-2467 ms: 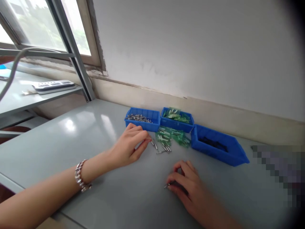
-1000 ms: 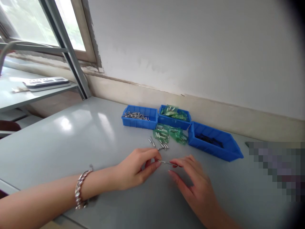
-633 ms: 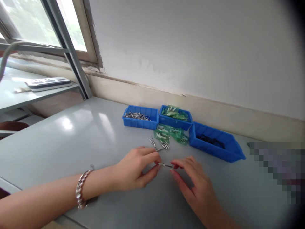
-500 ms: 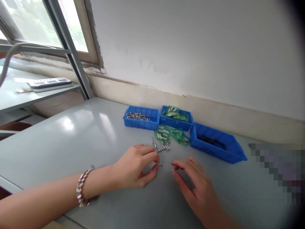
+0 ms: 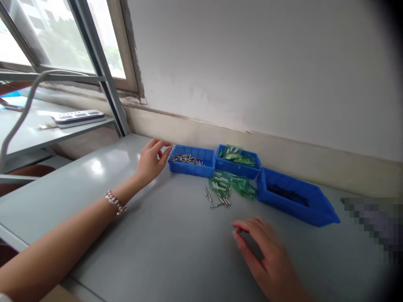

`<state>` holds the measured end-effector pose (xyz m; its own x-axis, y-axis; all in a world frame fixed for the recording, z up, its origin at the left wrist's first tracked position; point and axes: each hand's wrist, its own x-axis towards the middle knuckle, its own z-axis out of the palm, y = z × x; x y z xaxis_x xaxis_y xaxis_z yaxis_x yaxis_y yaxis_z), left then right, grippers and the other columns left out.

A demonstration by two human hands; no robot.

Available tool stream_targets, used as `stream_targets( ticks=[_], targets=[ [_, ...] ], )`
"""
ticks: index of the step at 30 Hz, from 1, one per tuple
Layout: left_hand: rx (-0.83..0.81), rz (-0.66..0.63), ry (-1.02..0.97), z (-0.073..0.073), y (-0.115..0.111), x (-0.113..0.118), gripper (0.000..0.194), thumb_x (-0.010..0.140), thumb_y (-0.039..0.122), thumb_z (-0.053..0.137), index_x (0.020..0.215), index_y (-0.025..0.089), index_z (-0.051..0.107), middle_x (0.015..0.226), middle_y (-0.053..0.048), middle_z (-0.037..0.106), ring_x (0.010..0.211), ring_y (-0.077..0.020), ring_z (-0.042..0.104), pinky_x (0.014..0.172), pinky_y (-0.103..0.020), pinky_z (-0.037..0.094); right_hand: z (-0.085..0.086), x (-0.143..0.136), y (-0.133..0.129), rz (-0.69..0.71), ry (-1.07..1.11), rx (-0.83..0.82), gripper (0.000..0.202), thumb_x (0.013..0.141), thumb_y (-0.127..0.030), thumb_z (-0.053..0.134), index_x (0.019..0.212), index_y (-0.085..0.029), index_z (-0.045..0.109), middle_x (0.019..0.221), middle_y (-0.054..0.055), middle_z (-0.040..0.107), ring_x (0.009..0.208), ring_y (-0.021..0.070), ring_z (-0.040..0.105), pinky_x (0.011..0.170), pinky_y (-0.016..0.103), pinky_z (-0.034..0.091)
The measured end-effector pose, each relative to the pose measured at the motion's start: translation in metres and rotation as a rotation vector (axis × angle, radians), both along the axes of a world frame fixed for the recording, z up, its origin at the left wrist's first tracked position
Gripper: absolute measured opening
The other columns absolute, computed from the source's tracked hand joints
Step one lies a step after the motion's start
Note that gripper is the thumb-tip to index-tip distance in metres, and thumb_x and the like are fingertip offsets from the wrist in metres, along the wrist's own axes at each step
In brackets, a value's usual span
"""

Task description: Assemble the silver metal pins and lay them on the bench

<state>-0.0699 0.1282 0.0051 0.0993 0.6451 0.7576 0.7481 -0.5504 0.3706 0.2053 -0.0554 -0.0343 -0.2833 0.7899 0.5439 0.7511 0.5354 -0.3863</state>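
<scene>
At the left end of the left blue bin (image 5: 192,169), my left hand (image 5: 152,159) has thumb and fingers closed on a thin silvery rivet (image 5: 171,146), only partly seen. That bin holds a pile of metal rivets (image 5: 186,159) with slim stems. My right hand (image 5: 267,256) hovers over the table, fingers curled, thumb and fingertips slightly apart with nothing visible between them. Several loose rivets (image 5: 224,199) lie on the table beyond it. Green-tinted packets (image 5: 219,183) with white and metal pieces lie just behind them.
A middle blue bin (image 5: 238,168) holds more green packets (image 5: 236,155). The right blue bin (image 5: 292,211) contains dark pieces (image 5: 287,194). Behind them runs the wall (image 5: 252,84). A metal frame post (image 5: 110,98) and a power strip (image 5: 78,118) are at left.
My left hand has moved from the table's middle up and left to the left bin's end, a rivet in its fingers. My right hand stays nearly in place. The view has shifted slightly.
</scene>
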Motion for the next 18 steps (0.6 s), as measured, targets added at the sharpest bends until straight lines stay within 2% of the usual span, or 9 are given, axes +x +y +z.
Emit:
stream_targets(
  ticks=[4, 18],
  targets=[
    [-0.027, -0.007, 0.025, -0.0104, 0.0062, 0.0012, 0.019, 0.087, 0.031, 0.048, 0.089, 0.017, 0.061, 0.088, -0.003, 0.056, 0.055, -0.0064, 0.047, 0.059, -0.021, 0.04, -0.0027, -0.0011, 0.0023, 0.008, 0.0, 0.014, 0.014, 0.088, -0.019, 0.05, 0.101, -0.024, 0.052, 0.081, 0.001, 0.061, 0.077, 0.0191, 0.059, 0.08, 0.038, 0.044],
    [-0.09, 0.0, 0.025, -0.0111, 0.0115, -0.0025, 0.02, 0.088, 0.029, 0.046, 0.092, 0.017, 0.062, 0.088, -0.004, 0.057, 0.058, -0.0076, 0.048, 0.062, -0.022, 0.041, -0.0017, -0.0019, 0.0018, 0.019, -0.032, 0.008, 0.014, 0.088, -0.019, 0.05, 0.101, -0.024, 0.052, 0.082, 0.001, 0.062, 0.077, 0.0188, 0.06, 0.073, 0.035, 0.047]
  ],
)
